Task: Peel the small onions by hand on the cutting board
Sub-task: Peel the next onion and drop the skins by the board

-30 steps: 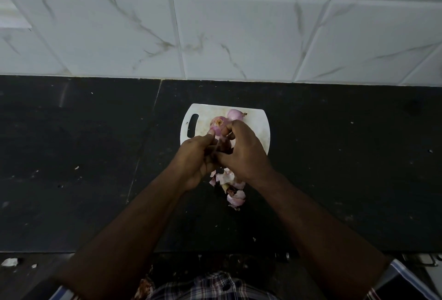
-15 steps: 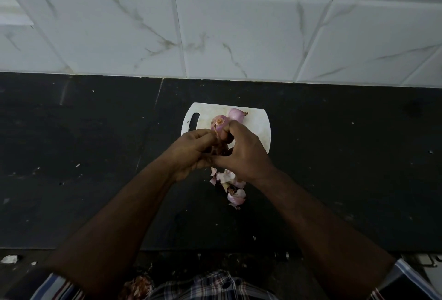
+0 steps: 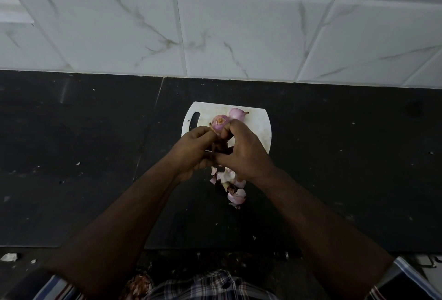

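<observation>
Purple onion stays gripped in our right hand while our left hand has pinched loose dry skin, peeling underway.

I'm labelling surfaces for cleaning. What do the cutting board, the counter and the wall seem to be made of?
Cutting board: probably plastic, matte white, thin, with a cut-out handle slot. Counter: likely dark polished stone, faintly reflective, with a seam. Wall: glossy white tiles with marble-like grey veins and grout lines.
</observation>
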`<state>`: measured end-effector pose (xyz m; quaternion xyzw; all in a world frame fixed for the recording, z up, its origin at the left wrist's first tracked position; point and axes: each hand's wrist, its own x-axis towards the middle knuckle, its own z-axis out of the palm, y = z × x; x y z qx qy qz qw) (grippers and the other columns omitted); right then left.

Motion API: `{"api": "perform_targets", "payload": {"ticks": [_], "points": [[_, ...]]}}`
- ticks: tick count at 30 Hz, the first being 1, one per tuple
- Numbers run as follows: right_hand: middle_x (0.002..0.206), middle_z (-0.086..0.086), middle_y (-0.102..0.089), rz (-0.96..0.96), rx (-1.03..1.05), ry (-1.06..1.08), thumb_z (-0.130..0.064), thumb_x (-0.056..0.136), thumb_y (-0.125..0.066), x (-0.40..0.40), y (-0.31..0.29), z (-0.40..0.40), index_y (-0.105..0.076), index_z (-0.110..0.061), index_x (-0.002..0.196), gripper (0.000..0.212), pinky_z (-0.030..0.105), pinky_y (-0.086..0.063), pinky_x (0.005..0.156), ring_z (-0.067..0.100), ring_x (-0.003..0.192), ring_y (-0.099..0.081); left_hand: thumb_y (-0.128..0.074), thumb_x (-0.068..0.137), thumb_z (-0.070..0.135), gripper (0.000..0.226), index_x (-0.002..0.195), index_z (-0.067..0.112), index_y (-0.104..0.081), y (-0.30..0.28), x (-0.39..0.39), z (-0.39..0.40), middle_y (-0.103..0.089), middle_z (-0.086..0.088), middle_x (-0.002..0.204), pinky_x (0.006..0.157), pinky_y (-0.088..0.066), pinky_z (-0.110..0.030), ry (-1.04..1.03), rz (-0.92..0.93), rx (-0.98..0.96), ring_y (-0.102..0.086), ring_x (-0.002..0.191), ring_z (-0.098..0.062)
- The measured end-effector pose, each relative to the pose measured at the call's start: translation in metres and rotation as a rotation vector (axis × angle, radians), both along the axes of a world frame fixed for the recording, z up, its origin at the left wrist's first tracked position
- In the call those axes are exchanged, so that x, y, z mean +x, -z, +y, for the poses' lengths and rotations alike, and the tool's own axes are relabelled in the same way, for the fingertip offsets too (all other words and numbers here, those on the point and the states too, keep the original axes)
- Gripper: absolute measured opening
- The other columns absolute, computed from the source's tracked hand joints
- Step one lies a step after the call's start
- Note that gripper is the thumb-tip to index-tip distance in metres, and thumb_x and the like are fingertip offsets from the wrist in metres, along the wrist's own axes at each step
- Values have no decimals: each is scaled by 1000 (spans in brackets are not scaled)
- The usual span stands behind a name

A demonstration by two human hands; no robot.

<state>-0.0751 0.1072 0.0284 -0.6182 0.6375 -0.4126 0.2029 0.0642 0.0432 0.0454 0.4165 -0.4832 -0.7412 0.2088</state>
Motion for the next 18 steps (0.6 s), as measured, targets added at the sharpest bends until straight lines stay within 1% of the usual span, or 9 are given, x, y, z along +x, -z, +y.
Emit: {"api": "perform_targets", "payload": {"ticks": [2, 4, 7, 10, 14, 17, 18], "points": [[90, -5, -55, -20, -32, 19, -9, 73, -82, 1, 0, 1, -52, -10, 95, 37, 14, -44, 66, 4, 84, -53, -58, 102, 19, 19, 115, 6, -61, 1, 1, -1, -71, -9, 91, 60, -58, -31, -1, 17, 16, -73, 73, -19], [86, -8, -53, -17, -32, 35, -10, 71, -83, 2, 2, 1, -51, -12, 93, 39, 11, -41, 63, 0, 80, -52, -59, 101, 18, 17, 113, 7, -61, 2, 1, -2, -72, -10, 92, 61, -59, -32, -18, 21, 30, -73, 74, -21], [80, -9, -51, -17, 13, 25, -9, 67, -83, 3, 3, 1, -48, -17, 86, 41, 12, -38, 58, 0, 73, -50, -59, 101, 17, 11, 109, 9, -59, 3, 0, 1, -70, -11, 87, 52, -55, -26, -58, 1, 28, -70, 62, -16], [75, -10, -50, -26, 62, 0, -8, 65, -82, 1, 1, -1, -43, -23, 81, 45, 11, -38, 57, -2, 69, -50, -57, 102, 15, 9, 107, 8, -60, 4, -3, 4, -68, -10, 82, 47, -53, -24, -80, -13, 15, -64, 53, -11], [72, -10, -50, -19, 94, -27, -9, 67, -82, 0, 2, -3, -43, -24, 82, 43, 11, -39, 57, -3, 66, -51, -57, 102, 15, 19, 116, 3, -61, 5, -4, 6, -67, -12, 85, 46, -52, -23, -100, -24, 17, -62, 52, -10], [72, -10, -49, -7, 97, -32, -11, 68, -81, 0, 3, -5, -43, -24, 82, 43, 13, -39, 57, -2, 65, -49, -56, 103, 15, 17, 114, 3, -61, 5, -4, 7, -65, -10, 80, 42, -48, -21, -112, -25, 16, -58, 45, -8], [72, -10, -49, -6, 99, -32, -11, 68, -82, 0, 3, -5, -43, -24, 82, 43, 13, -39, 56, -1, 65, -49, -57, 102, 15, 17, 113, 4, -62, 5, -5, 6, -66, -10, 80, 42, -49, -21, -117, -25, 13, -59, 47, -8]]}}
